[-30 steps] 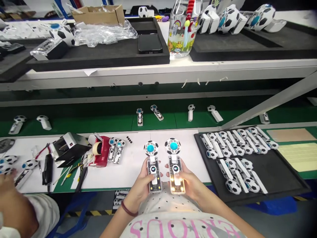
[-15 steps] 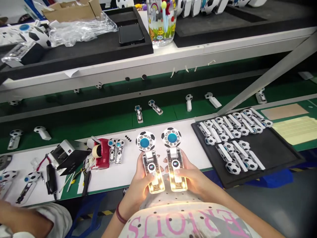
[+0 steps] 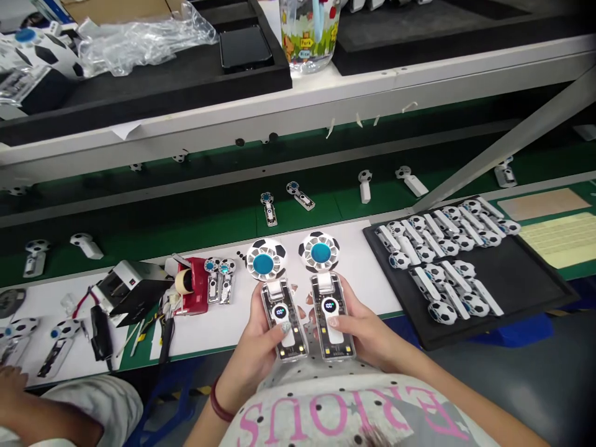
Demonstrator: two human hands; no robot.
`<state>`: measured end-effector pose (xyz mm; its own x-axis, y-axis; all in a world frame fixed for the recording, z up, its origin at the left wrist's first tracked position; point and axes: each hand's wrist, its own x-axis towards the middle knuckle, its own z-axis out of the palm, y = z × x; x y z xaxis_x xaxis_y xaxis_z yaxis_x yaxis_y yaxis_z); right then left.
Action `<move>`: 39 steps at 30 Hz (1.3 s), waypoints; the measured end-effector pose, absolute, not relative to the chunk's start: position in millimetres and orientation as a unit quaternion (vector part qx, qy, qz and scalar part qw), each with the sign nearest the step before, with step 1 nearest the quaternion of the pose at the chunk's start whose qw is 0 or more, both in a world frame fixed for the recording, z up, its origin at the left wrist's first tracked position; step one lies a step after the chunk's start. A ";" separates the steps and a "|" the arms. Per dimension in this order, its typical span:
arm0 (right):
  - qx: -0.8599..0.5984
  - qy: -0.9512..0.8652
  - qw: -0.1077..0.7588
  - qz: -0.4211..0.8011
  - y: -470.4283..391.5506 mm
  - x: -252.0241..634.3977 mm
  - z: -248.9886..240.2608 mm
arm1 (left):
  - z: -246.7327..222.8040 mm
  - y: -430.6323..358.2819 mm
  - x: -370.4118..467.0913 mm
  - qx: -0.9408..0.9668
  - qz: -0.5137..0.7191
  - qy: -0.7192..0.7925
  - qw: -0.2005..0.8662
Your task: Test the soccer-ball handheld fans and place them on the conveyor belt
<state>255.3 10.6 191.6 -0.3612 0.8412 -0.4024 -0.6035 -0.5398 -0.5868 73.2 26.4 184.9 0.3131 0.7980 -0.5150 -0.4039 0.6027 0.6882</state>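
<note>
My left hand is wrapped round the clear handle of a football-patterned handheld fan, thumb resting on its white front strip. A matching handheld fan is gripped in my right hand, its thumb on the white strip below the display. Both fans stand side by side, heads up, with blue centres and round displays that appear to read 100. Small yellow LEDs show near the bottom of each handle. My fingers behind the handles are partly hidden.
A black tray of several fans lies right. Left are two fans, a red tape dispenser, pliers and a black box-shaped device. A shelf edge crosses above the green belt. Another person's arm is lower left.
The bright yellow glow in both handles has gone out, leaving dark circuit boards and small LED spots. Both hands keep their hold. The view has shifted slightly.
</note>
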 end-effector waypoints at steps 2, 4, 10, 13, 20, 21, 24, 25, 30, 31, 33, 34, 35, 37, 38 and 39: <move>-0.355 -0.169 0.446 0.804 11.9 254.7 191.4 | 185.4 27.7 73.3 0.221 0.386 0.442 0.779; -0.358 -0.167 0.443 0.805 12.9 254.0 191.1 | 185.5 28.8 73.5 0.214 0.390 0.443 0.778; -0.346 -0.162 0.434 0.816 15.4 253.9 189.0 | 185.5 30.4 72.9 0.225 0.390 0.431 0.782; -0.351 -0.161 0.429 0.817 17.1 254.1 187.9 | 185.7 31.6 72.5 0.237 0.372 0.417 0.794; -0.344 -0.159 0.431 0.819 18.0 254.3 186.3 | 189.3 34.2 74.8 0.222 0.370 0.423 0.797; -0.345 -0.157 0.431 0.819 17.6 254.6 186.4 | 189.7 34.5 75.2 0.221 0.371 0.424 0.796; -0.348 -0.153 0.434 0.817 17.0 255.1 187.3 | 189.9 35.4 75.6 0.222 0.371 0.428 0.794; -0.349 -0.153 0.435 0.816 17.0 255.1 187.5 | 189.7 35.7 75.6 0.223 0.373 0.428 0.793; -0.356 -0.147 0.436 0.814 17.1 254.3 187.4 | 188.8 36.8 74.9 0.225 0.376 0.418 0.796; -0.358 -0.143 0.436 0.813 16.9 254.2 187.1 | 188.9 36.9 74.8 0.223 0.375 0.418 0.797; -0.361 -0.138 0.436 0.813 16.4 254.1 186.8 | 189.6 37.0 74.9 0.218 0.374 0.423 0.796; -0.363 -0.138 0.434 0.813 16.1 254.2 186.7 | 189.9 37.0 75.0 0.216 0.375 0.428 0.794; -0.366 -0.139 0.432 0.813 15.9 254.4 186.7 | 190.3 36.9 75.2 0.214 0.374 0.434 0.791; -0.369 -0.143 0.430 0.811 15.3 255.2 186.5 | 190.9 36.9 75.7 0.212 0.376 0.441 0.787; -0.371 -0.145 0.430 0.810 15.0 255.8 186.2 | 191.0 37.0 76.1 0.211 0.379 0.440 0.786; -0.373 -0.147 0.428 0.810 14.6 256.5 185.8 | 191.0 37.1 76.6 0.210 0.380 0.436 0.788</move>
